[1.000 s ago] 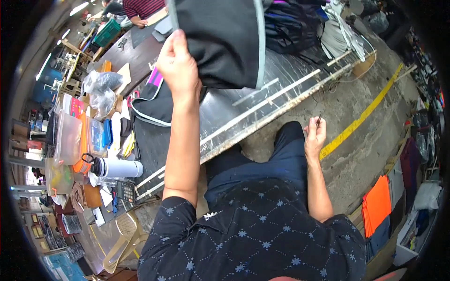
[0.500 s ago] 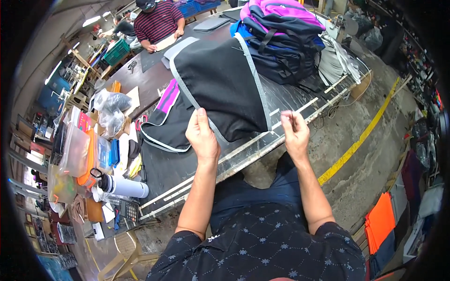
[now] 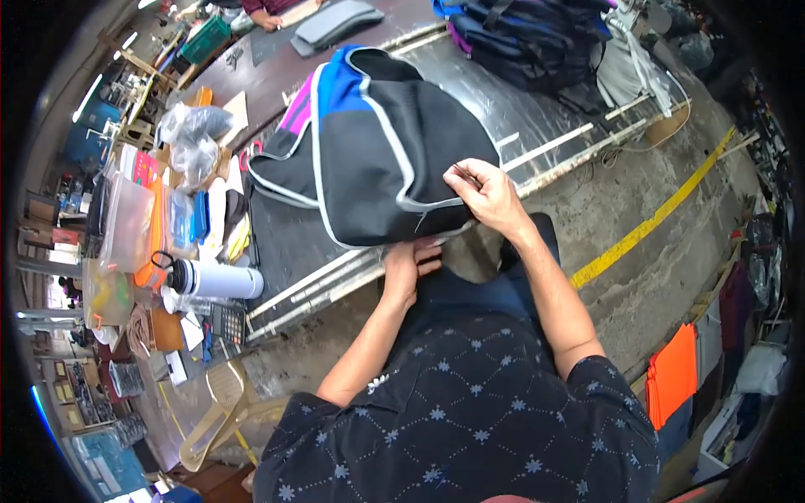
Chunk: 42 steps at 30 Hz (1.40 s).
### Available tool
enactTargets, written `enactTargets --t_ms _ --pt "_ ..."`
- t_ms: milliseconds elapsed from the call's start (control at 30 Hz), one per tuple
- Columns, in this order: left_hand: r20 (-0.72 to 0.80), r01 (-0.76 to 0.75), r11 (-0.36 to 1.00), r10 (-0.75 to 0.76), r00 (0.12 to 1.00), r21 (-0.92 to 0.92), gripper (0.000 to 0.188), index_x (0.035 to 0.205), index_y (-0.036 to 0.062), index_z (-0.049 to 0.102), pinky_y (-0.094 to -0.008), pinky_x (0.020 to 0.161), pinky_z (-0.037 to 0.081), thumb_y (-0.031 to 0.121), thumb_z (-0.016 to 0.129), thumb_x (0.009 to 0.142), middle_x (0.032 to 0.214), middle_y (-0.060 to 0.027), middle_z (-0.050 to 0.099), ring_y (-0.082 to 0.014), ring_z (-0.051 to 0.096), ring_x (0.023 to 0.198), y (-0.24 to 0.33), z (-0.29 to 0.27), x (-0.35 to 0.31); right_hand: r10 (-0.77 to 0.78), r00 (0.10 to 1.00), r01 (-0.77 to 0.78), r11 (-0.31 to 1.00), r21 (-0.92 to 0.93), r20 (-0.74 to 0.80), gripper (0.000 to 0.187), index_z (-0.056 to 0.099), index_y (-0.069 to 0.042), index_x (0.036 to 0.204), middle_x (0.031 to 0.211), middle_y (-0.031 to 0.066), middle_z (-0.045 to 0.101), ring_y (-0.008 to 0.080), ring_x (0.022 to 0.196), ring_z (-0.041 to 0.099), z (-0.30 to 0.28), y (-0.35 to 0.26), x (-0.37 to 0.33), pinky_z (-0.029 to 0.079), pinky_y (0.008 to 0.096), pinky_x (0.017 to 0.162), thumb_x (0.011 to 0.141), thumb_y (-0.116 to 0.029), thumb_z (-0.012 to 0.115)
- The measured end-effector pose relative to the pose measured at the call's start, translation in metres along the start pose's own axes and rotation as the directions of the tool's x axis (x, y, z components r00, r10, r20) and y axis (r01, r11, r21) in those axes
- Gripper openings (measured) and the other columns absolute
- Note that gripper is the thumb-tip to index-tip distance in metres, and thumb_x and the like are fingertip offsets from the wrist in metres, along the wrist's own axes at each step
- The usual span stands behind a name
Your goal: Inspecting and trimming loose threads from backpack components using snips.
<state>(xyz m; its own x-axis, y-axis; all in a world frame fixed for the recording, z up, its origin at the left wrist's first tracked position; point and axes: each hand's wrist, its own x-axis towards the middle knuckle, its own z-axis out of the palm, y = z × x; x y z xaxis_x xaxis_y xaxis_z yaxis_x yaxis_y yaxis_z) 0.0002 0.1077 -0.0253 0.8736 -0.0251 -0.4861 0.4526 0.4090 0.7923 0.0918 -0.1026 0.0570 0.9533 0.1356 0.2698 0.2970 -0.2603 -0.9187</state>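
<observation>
A sewn black fabric bag panel (image 3: 360, 172) with grey binding and a blue section droops over the near edge of the table. My left hand (image 3: 402, 272) grips its lower edge from beneath; the fabric covers part of the fingers. Over the panel's right side, my right hand (image 3: 489, 199) is closed in a pinch at the binding. What lies between those fingertips is too small to make out. Partly under the panel, another black piece with a purple stripe (image 3: 299, 113) lies on the table.
A dark backpack pile (image 3: 528, 46) stands at the far right beside pale fabric strips (image 3: 625, 67). To the left are a white bottle (image 3: 220, 278), a calculator (image 3: 228, 323) and plastic boxes (image 3: 126, 222). Grey panels (image 3: 335, 23) lie farther back, near another person's hand (image 3: 267, 20).
The panel has been turned and pulled nearer, exposing its blue section. My left hand has dropped below its edge. My right hand has moved left and up onto the fabric.
</observation>
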Motion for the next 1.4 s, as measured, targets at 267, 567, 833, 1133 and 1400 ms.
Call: enactTargets --t_ms 267,567,833,1133,1400 --pt "0.454 -0.771 0.287 0.672 0.585 0.568 0.016 0.112 -0.0030 0.078 -0.0290 0.075 0.058 -0.004 0.069 0.100 0.093 -0.0112 0.078 -0.0180 0.075 0.082 0.076 0.028 -0.086 -0.266 0.964 0.253 0.939 -0.235 -0.024 0.016 0.079 -0.003 0.100 0.088 0.0105 0.078 0.0251 0.073 0.073 -0.004 -0.006 -0.009 0.051 0.0385 0.070 0.096 -0.018 0.081" --pt "0.133 -0.655 0.389 0.789 0.599 0.648 0.011 0.115 -0.0003 0.069 -0.0248 0.075 0.053 0.002 0.060 0.110 0.095 -0.0045 0.071 -0.0090 0.064 0.082 0.076 -0.064 0.017 -0.376 0.914 0.405 0.863 -0.302 0.151 0.015 0.079 -0.011 0.104 0.086 0.0019 0.074 0.0204 0.072 0.065 0.016 -0.013 -0.022 0.044 0.0350 0.085 0.092 -0.019 0.084" --pt "0.464 -0.698 0.180 0.629 0.624 0.693 0.027 0.119 0.0025 0.076 -0.0301 0.079 0.054 -0.007 0.065 0.095 0.101 -0.0073 0.071 -0.0172 0.068 0.091 0.098 -0.059 0.017 -0.013 0.987 0.025 0.997 -0.073 0.157 0.020 0.080 -0.001 0.110 0.096 0.0089 0.079 0.0141 0.077 0.069 0.023 0.038 -0.009 0.055 0.0305 0.069 0.094 -0.012 0.080" --pt "0.618 -0.649 -0.202 0.597 0.512 0.733 0.022 0.105 0.0054 0.079 -0.0403 0.078 0.055 0.002 0.084 0.083 0.097 -0.0107 0.069 -0.0300 0.069 0.090 0.107 -0.047 0.003 0.050 0.998 -0.049 0.998 0.047 -0.023 0.034 0.068 -0.004 0.130 0.094 -0.0045 0.057 0.0065 0.087 0.051 0.010 0.009 -0.022 0.047 0.0249 0.082 0.101 -0.016 0.079" --pt "0.500 -0.697 -0.023 0.713 0.492 0.717 0.009 0.099 0.0028 0.068 -0.0424 0.073 0.054 -0.002 0.072 0.093 0.090 -0.0118 0.068 -0.0336 0.069 0.081 0.105 -0.012 -0.039 -0.165 0.967 0.222 0.918 -0.330 0.193 0.025 0.077 -0.008 0.115 0.088 0.0020 0.072 0.0204 0.082 0.069 0.006 -0.004 -0.029 0.049 0.0364 0.085 0.095 -0.023 0.083"
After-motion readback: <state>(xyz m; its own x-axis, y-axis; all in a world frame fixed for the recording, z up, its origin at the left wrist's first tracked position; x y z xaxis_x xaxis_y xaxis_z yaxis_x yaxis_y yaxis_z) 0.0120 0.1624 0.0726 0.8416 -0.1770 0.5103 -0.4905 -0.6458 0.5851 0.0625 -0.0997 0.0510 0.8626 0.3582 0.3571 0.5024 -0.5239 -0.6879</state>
